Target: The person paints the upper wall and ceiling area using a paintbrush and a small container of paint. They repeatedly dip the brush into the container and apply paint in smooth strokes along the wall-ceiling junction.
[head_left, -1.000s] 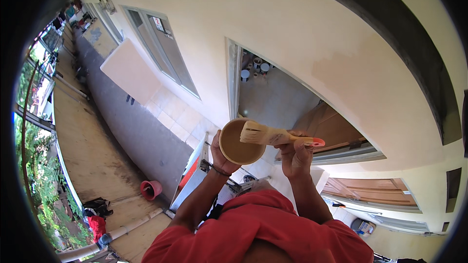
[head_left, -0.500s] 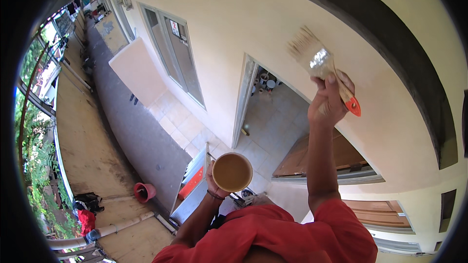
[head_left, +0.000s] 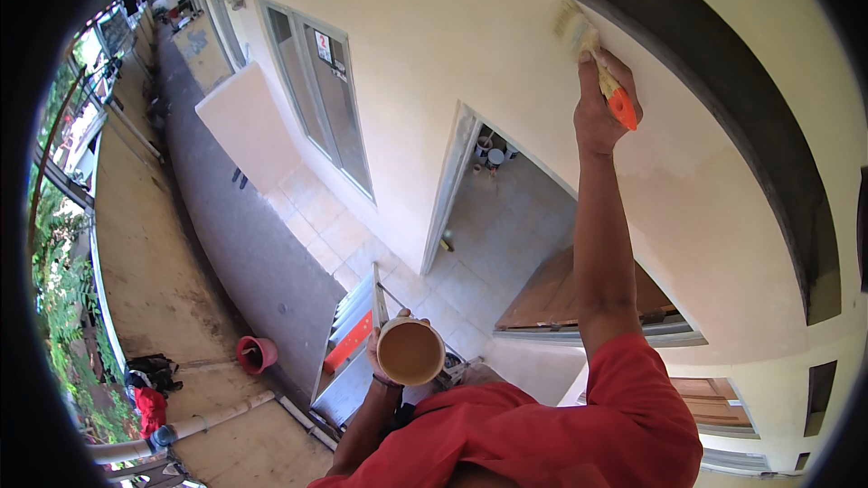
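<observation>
My right hand (head_left: 604, 104) grips a wide paintbrush (head_left: 579, 34) by its wooden handle, whose end is orange-red. Its bristles lie against the cream wall (head_left: 434, 27), just below a dark arched band. Low in front of my body, my left hand (head_left: 377, 343) is wrapped around the side of a round paint tub (head_left: 411, 351). Tan liquid paint fills part of the tub. Some fingers of that hand are hidden behind the rim.
A ladder (head_left: 353, 325) with an orange-red strip stands beside the tub. The doorway (head_left: 488, 217) opens onto a tiled floor with paint cans. A light board (head_left: 249, 122) leans near the window. A red bucket (head_left: 257, 355) stands lower left, by a pipe (head_left: 217, 416).
My right hand has moved up the wall with the paintbrush, closer to the dark band, and the brush has turned. The paint tub in my left hand sits slightly lower and further left.
</observation>
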{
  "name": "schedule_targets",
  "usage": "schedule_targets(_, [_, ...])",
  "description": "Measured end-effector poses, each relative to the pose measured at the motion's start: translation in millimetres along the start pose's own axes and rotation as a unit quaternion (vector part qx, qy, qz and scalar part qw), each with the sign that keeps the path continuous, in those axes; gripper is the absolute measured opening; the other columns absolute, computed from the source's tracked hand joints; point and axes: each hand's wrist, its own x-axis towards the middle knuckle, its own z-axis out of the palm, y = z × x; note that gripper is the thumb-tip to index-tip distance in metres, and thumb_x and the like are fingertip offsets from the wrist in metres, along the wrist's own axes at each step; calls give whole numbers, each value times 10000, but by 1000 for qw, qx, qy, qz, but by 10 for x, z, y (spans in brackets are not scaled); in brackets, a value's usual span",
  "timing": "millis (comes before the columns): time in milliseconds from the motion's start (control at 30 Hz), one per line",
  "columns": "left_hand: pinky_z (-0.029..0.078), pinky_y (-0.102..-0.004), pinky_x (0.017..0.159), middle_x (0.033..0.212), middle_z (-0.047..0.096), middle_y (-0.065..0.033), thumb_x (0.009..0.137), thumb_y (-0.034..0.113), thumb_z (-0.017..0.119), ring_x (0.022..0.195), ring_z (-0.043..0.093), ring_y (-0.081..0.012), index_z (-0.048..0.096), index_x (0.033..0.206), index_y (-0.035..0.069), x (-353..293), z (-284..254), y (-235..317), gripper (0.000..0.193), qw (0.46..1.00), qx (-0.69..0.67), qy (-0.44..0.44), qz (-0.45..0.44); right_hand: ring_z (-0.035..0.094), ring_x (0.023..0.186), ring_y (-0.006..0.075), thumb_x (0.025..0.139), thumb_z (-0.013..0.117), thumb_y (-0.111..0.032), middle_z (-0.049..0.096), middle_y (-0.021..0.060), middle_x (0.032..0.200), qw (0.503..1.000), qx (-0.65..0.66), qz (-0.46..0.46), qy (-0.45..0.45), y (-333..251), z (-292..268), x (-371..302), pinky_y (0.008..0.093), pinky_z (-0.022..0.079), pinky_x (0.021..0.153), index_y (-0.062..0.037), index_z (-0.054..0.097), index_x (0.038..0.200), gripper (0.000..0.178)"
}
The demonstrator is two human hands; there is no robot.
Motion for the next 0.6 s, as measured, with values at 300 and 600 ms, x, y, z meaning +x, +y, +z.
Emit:
schedule_targets(300, [595, -693, 987, 1535, 516, -297, 1047, 600, 617, 1384, 545, -518, 473, 1570, 140, 14, 30, -24, 712, 1000, -11, 8, 2, 747, 999, 226, 948, 799, 17, 767, 149, 1128, 991, -105, 4, 85, -359, -627, -102, 334, 633, 856, -8, 733, 1087, 155])
schedule_targets(600, [538, -697, 1061, 1581, 495, -282, 1048, 656, 535, 1437, 511, -504, 455, 1615, 173, 13, -148, -6, 749, 997, -55, -35, -29, 761, 959, 220, 889, 786, 83, 777, 152, 1112, 999, 21, -30, -2, -288, -23, -185, 322, 612, 844, -44, 770, 1078, 229])
